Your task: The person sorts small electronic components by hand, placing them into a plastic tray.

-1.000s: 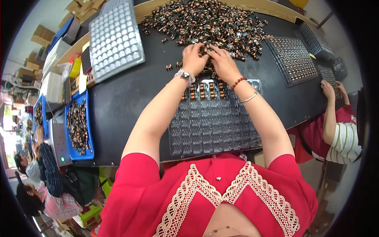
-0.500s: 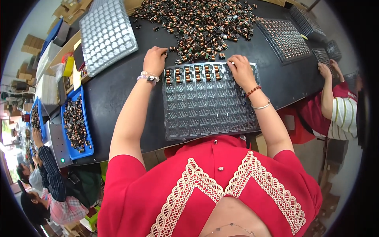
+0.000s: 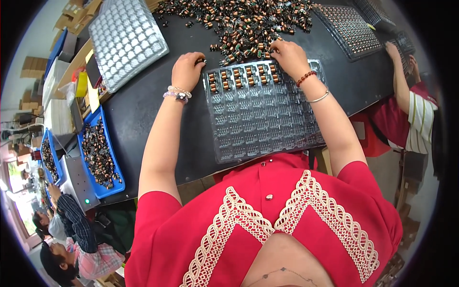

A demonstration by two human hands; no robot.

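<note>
A clear plastic tray (image 3: 265,112) with rows of moulded pockets lies in front of me. Copper-wound coils (image 3: 248,75) fill pockets along its far side; the nearer pockets hold none. Beside the tray's far left corner, my left hand (image 3: 187,71) is closed in a pinch, and a small dark piece like one of the coils shows at its fingertips. My right hand (image 3: 290,58) reaches over the tray's far edge, its fingers pinched at the near fringe of a heap of loose coils (image 3: 248,31). Its fingertips partly cover whatever they grip.
An empty pocketed tray stack (image 3: 126,45) lies at the far left. Blue bins (image 3: 101,153) of loose parts stand left of me, beside a grey box (image 3: 79,179). Filled trays (image 3: 351,31) lie at the far right, where another person's hands (image 3: 394,52) work. More people sit at lower left.
My right hand has gone from the tray's far right pockets out to the coil heap. My left hand stays near the tray's far left corner, still pinched. The whole view has shifted slightly.
</note>
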